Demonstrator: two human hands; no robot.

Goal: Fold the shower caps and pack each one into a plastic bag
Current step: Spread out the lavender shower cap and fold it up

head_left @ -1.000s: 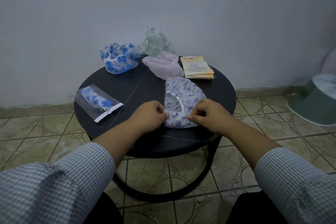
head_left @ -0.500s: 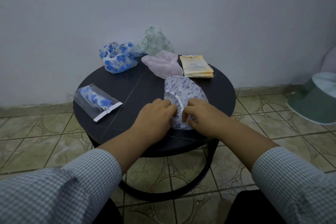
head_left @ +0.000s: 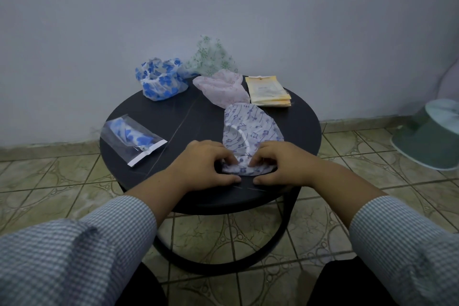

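On the near edge of the round black worktop (head_left: 298, 117), a white shower cap printed with purple music notes (head_left: 250, 129) is laid flat, its near hem bunched under both hands. That hem is pinched by the left hand (head_left: 206, 164), whose fingers are curled down onto the fabric while the thumb is pressed on the worktop just in front. On the other side the same hem is gripped by the right hand (head_left: 280, 164), fingers likewise curled and thumb flat on the surface; the two hands are set close together, almost touching. Both forearms are bare below rolled blue-checked sleeves (head_left: 74, 251). To the left, well apart from the hands, a clear plastic bag (head_left: 133, 139) with a white sealing strip is seen, and a folded blue-flowered cap is held inside it. At the far left of the worktop a blue-flowered cap (head_left: 161, 82) is stood up loosely, a green-sprigged cap (head_left: 211, 57) is heaped just behind it against the wall, and a pale pink cap (head_left: 221, 89) is spread beside them, its near edge close to the music-note cap. Just right of the pink cap, a small stack of yellowish flat packets (head_left: 269, 90) is placed. On the tiled floor (head_left: 49, 181) at the right, a pale green upturned basin (head_left: 432, 134) is partly seen.
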